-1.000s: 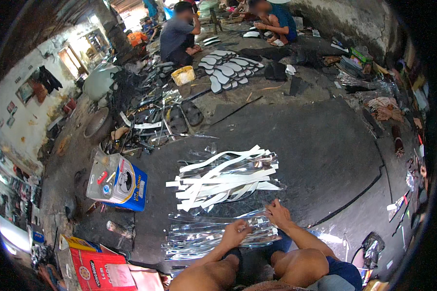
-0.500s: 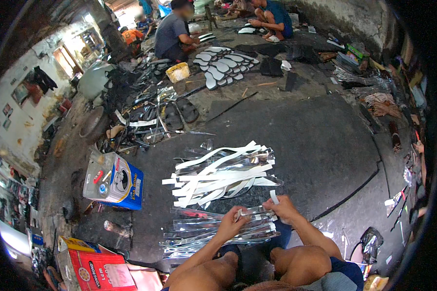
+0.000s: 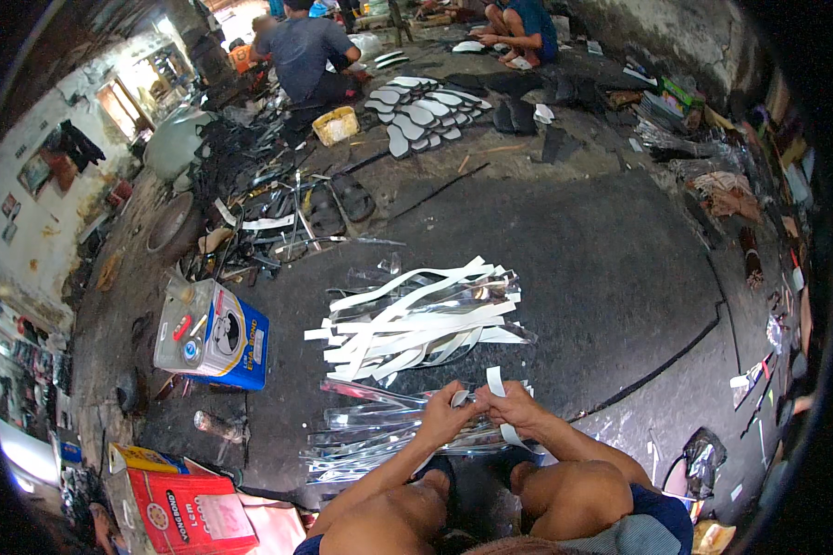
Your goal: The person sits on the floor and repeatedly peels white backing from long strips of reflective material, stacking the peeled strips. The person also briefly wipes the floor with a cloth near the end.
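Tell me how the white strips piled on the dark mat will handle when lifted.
The white strips will probably flop: several lie in curves, and the strip in the right hand bends too. They look light, being thin and narrow. Lifting one may drag others, since they overlap and cross.

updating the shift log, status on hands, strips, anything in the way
Right hand gripping narrow white flat strip; left hand alongside, grip unclear. Shiny transparent plastic strips beneath. Boxy blue-and-white can off left, apparently not in the way.
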Motion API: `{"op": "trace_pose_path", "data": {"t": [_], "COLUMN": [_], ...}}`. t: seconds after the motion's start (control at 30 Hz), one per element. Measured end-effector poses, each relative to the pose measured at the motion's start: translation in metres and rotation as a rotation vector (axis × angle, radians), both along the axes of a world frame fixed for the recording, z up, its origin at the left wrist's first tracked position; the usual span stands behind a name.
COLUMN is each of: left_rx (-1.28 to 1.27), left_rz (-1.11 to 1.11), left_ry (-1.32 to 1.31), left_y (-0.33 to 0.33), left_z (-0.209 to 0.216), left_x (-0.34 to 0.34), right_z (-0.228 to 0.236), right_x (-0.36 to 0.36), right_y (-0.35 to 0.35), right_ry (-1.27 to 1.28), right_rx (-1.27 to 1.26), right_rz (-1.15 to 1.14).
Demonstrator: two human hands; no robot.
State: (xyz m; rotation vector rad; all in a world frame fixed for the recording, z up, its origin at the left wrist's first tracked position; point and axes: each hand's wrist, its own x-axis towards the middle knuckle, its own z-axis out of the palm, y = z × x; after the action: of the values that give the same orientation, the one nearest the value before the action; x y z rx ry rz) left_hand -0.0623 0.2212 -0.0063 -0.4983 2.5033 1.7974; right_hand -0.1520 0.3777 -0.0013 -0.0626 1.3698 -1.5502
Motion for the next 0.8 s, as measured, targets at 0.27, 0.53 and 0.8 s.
{"op": "trace_pose_path", "data": {"t": [0.27,0.53,0.8], "left_rx": [0.501,0.614,0.436], "left_rz": [-0.025,0.832,1.900], "left_ry": [-0.007,0.046,0.672], "left_y": [0.000,-0.097,-0.316], "left_z": [0.008,-0.019,0.023], "left_x": [0.002,0.026,0.178], "right_z": [0.008,-0.035,-0.021], "right_x": [-0.003,-0.060,-0.156], "right_y": [0.000,0.060,0.245], "right_ry": [-0.028,-0.015,-0.119], "right_rx": [-0.101,0.107,-0.192], "right_rz": [-0.013,-0.406,-0.981]}}
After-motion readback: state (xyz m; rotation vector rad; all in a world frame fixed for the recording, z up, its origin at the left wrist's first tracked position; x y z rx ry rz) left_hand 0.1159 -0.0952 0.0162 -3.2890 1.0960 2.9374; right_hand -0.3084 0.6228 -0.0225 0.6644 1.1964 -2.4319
